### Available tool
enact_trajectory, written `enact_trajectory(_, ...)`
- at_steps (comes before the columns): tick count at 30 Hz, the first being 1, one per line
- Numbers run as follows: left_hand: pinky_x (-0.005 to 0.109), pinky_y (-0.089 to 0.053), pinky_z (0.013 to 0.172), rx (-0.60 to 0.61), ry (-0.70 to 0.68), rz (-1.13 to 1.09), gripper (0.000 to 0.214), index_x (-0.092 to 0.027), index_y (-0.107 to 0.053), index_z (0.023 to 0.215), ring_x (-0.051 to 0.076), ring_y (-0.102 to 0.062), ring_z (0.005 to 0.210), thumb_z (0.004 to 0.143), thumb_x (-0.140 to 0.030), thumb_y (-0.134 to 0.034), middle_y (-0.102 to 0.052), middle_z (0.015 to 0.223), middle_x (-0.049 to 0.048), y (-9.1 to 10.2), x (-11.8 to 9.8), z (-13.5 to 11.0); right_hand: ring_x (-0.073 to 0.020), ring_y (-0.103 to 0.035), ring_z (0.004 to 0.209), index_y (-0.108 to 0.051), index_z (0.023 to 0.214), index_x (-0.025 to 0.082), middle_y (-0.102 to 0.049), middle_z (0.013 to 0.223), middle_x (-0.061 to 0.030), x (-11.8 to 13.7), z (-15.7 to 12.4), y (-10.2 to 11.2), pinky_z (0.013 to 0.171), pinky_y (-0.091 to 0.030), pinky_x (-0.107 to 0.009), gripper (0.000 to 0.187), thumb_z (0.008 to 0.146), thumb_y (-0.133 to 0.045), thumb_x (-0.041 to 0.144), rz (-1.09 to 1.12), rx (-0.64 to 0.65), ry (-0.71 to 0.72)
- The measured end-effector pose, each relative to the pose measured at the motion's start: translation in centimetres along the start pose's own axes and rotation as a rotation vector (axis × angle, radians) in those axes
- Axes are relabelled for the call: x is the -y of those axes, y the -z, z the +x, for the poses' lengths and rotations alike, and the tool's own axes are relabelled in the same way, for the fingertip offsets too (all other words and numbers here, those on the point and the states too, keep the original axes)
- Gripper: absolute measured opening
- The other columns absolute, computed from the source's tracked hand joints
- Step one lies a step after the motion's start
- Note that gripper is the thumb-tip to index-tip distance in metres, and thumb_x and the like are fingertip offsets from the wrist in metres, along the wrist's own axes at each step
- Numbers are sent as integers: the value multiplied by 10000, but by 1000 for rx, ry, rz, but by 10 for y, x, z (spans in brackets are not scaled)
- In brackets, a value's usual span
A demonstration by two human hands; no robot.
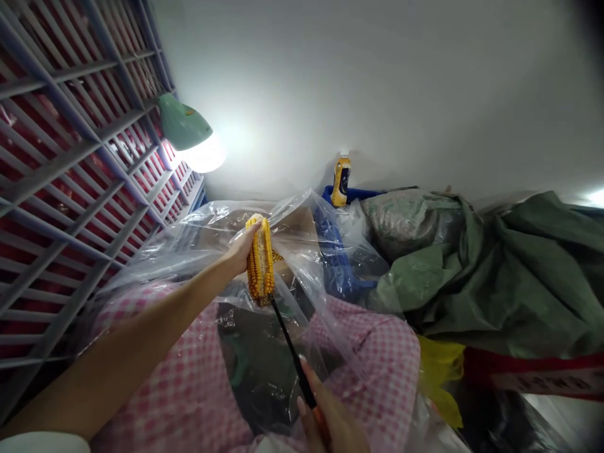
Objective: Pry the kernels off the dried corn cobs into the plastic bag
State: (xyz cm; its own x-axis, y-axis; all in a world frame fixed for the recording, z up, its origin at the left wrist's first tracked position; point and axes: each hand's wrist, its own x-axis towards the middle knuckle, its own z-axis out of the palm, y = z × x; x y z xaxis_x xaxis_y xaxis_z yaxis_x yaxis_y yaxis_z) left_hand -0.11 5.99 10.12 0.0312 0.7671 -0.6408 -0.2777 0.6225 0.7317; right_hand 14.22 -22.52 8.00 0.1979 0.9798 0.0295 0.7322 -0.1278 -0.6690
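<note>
An ear of corn [261, 261] stands nearly upright in front of me, its far end wrapped by the fingers of my left hand [243, 248]. Down its middle runs a pale strip without kernels, with yellow rows on both sides. My right hand [333, 418] grips a screwdriver [304, 380] with a black and orange handle. Its dark shaft points up and away, and the tip meets the near end of the ear. Behind the ear, a few loose kernels [277, 256] show in a clear plastic sheet [189, 258] that lies over my lap and a cardboard box [302, 226].
Plastic crates [99, 145] rise on the left, with a lit green lamp [186, 126] fixed to them. Ahead is a white wall [377, 82]. A yellow bottle [340, 182] stands at a blue crate [330, 251]. Right of it lie a full sack [415, 220] and green cloth [533, 277].
</note>
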Motion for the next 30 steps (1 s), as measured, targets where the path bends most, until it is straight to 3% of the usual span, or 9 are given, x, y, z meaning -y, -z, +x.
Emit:
enact_trajectory(5,311,-549,559,-33,-8,37,360,-186,-622,897,202,-633,559,790,-527,-575,-645,650,47,1,4,-1,-190,-707,649,-588,1276,326,-740,868,-52,-2,0,-4,573,-555,-219,427,946,-353,463,41,1,12)
enact_trajectory(11,331,-553,559,-71,-39,27,389,-190,-619,935,215,-637,559,759,-538,-612,-647,647,57,0,6,1,-156,-700,650,-599,1274,274,-738,896,-60,-4,1,2,567,-533,-175,469,950,-346,498,129,63,-4)
enact_trajectory(17,305,-533,480,-84,-65,48,297,-177,-601,845,185,-598,477,807,-470,-576,-613,586,33,-5,9,4,-161,-663,627,-586,1291,235,-713,787,-60,-3,5,5,626,-527,-206,473,943,-372,472,200,170,-55)
enact_trajectory(24,278,-502,433,-104,-153,49,263,-175,-581,890,174,-589,480,796,-420,-612,-599,598,19,-6,14,10,-137,-527,496,-562,1309,183,-580,577,-6,-7,13,1,613,-494,-225,550,926,-351,515,274,302,-157)
enact_trajectory(30,285,-509,469,-128,-258,-15,263,-185,-569,921,153,-560,469,792,-410,-614,-560,602,-9,-2,18,24,-174,-599,649,-562,1313,228,-664,740,-68,1,20,-8,672,-487,-237,533,912,-375,525,292,250,-192)
